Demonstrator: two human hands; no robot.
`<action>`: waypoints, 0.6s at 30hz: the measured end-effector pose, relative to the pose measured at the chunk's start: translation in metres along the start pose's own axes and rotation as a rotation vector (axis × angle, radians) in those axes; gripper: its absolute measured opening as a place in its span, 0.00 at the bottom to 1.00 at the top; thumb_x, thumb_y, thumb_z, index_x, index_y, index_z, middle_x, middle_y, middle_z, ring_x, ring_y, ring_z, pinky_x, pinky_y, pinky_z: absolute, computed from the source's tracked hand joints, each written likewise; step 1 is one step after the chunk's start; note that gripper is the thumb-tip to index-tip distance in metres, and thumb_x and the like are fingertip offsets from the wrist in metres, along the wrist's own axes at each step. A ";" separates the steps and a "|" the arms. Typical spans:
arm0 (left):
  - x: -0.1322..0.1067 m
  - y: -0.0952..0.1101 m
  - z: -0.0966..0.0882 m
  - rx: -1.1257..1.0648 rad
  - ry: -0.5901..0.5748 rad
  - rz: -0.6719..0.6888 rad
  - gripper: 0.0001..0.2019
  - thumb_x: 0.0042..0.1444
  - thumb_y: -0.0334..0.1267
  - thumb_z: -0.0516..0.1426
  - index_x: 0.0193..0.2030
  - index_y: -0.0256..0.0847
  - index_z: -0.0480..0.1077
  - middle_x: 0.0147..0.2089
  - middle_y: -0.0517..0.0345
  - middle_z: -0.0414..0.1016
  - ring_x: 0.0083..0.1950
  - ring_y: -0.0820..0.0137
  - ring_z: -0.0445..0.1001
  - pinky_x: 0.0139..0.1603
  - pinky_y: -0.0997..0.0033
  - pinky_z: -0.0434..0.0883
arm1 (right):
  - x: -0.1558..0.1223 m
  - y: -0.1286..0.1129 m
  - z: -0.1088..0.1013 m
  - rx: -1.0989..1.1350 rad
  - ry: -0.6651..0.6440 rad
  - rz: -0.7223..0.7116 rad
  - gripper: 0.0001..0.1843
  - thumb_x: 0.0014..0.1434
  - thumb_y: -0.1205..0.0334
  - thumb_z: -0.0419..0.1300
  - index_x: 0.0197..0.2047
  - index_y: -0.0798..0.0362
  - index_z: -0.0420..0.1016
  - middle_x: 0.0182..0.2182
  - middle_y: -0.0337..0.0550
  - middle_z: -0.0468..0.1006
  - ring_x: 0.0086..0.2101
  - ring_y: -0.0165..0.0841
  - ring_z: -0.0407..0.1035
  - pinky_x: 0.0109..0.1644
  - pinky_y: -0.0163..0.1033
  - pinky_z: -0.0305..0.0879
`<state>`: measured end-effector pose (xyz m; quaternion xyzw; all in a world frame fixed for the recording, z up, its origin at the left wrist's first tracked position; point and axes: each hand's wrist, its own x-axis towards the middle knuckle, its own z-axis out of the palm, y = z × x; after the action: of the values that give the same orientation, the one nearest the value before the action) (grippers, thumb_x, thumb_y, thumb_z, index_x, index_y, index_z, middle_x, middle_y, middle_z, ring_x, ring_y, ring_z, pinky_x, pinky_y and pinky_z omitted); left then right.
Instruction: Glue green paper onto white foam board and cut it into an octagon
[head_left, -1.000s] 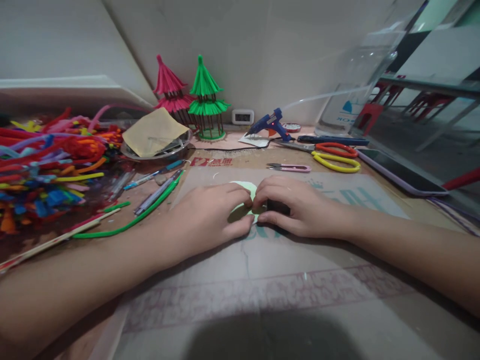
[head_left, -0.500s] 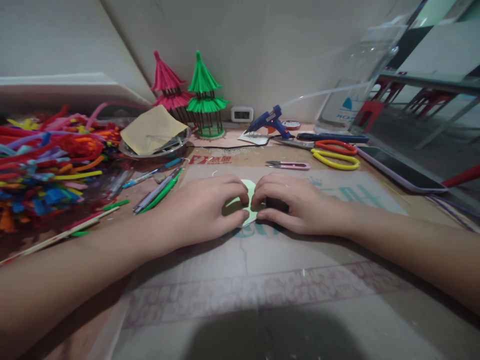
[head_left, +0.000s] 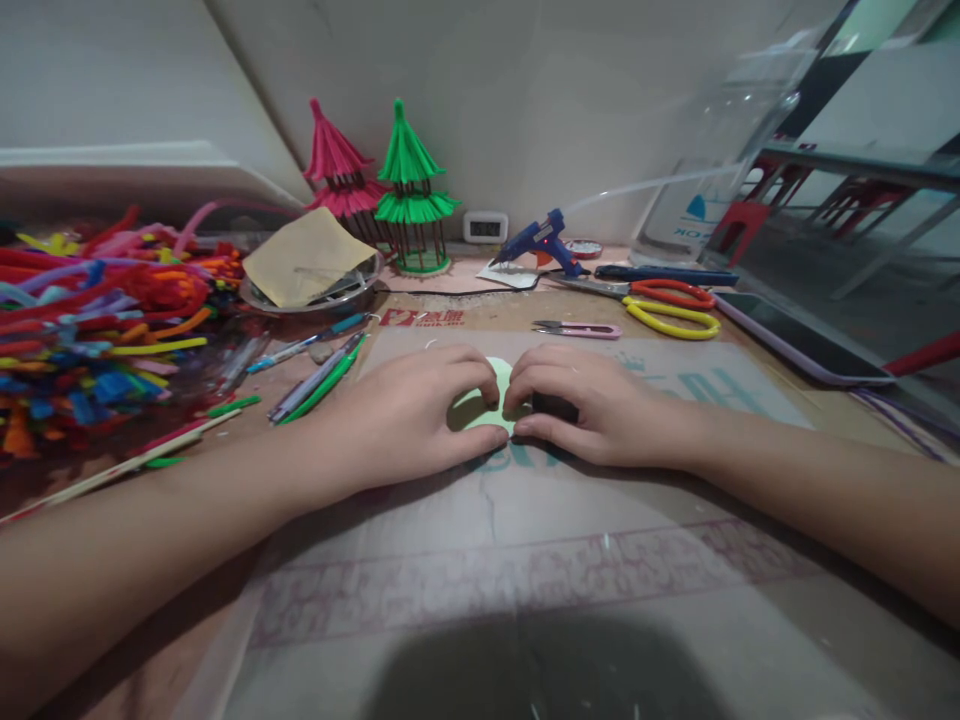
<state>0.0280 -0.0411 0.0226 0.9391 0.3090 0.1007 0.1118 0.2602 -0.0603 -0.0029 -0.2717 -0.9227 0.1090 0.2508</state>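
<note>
A small pale green paper piece (head_left: 487, 400) lies on the cardboard sheet (head_left: 525, 520) in the middle of the table. My left hand (head_left: 409, 415) curls over its left side, thumb and fingers pinched on it. From the right, my right hand (head_left: 592, 405) meets it, fingertips pressed on the same piece. Both hands rest on the cardboard, and most of the paper is hidden under them.
A heap of coloured pipe cleaners (head_left: 90, 320) fills the left. Pens and a green stick (head_left: 315, 375) lie beside it. Behind stand pink (head_left: 337, 180) and green (head_left: 409, 190) pagoda models, a blue glue gun (head_left: 540, 245), scissors (head_left: 667, 305), pink snips (head_left: 577, 329) and a phone (head_left: 802, 345).
Both hands have shifted slightly away from me and closed tighter over the green paper; less of it shows now.
</note>
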 end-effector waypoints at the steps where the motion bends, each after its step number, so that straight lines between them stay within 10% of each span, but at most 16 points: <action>1: 0.000 0.001 0.000 0.000 0.002 0.000 0.14 0.62 0.51 0.57 0.45 0.44 0.73 0.49 0.56 0.77 0.50 0.61 0.75 0.50 0.62 0.69 | 0.000 0.000 0.000 -0.001 -0.001 0.001 0.06 0.67 0.61 0.57 0.43 0.54 0.73 0.40 0.49 0.77 0.42 0.39 0.70 0.48 0.45 0.66; 18: 0.003 -0.006 -0.004 -0.047 -0.012 0.028 0.12 0.61 0.49 0.58 0.44 0.45 0.75 0.50 0.55 0.77 0.52 0.61 0.75 0.53 0.62 0.68 | 0.000 0.000 -0.001 0.000 -0.010 -0.004 0.08 0.68 0.60 0.57 0.43 0.54 0.74 0.40 0.50 0.77 0.42 0.39 0.70 0.48 0.45 0.66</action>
<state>0.0258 -0.0346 0.0253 0.9410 0.2926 0.1037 0.1344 0.2604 -0.0602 -0.0020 -0.2692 -0.9245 0.1102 0.2462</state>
